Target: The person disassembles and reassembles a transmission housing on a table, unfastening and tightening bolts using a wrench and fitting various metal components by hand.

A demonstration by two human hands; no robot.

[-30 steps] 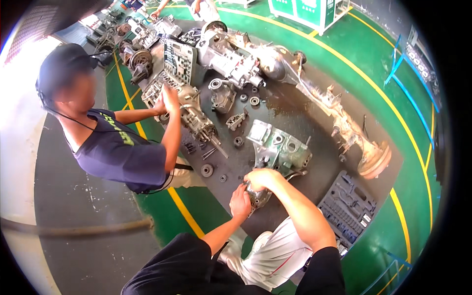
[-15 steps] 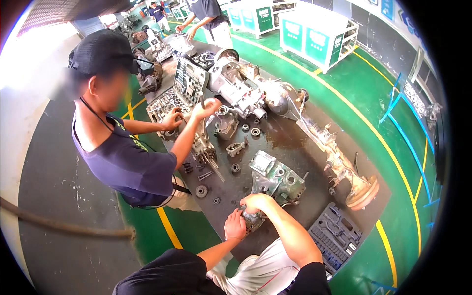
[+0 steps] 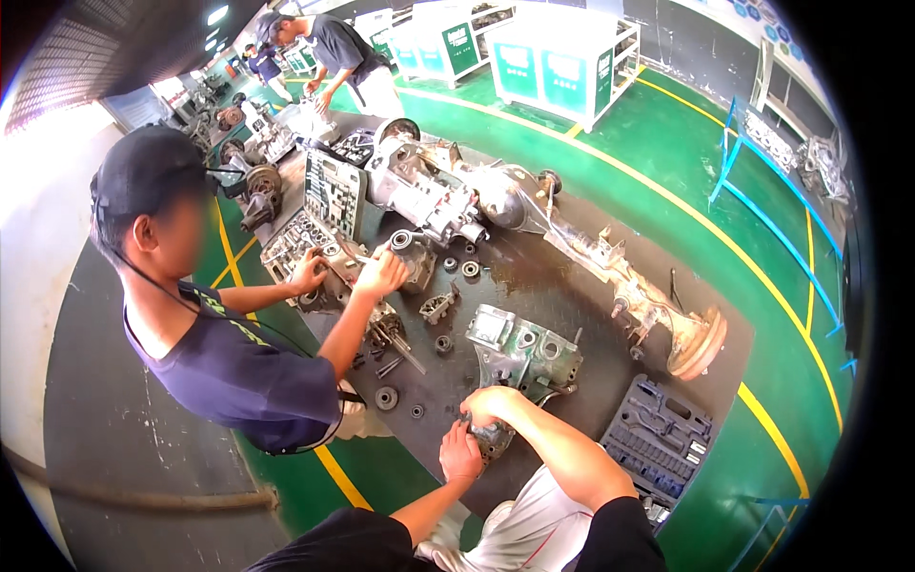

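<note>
At the near edge of the workbench, a grey metal casting (image 3: 494, 439) lies partly hidden under my hands. My right hand (image 3: 488, 404) reaches over its top, fingers curled down in a pinch. Close beside it, my left hand (image 3: 461, 454) rests against the casting's left side with bent fingers near the same spot. Whatever is between the fingers of either hand is too small and covered to name. Just beyond them sits a larger gearbox housing (image 3: 522, 349), grey with greenish stains.
An open socket tool case (image 3: 658, 434) lies at the bench's right corner. An axle (image 3: 610, 272) with a drum stretches along the far side. Gears (image 3: 386, 398) and bolts are scattered leftward. A co-worker (image 3: 229, 353) on the left works on another gearbox (image 3: 324, 248).
My view has shifted, so the bench appears farther left and higher. My hands stay at the casting with little change. The co-worker's raised hand has come down toward the gearbox.
</note>
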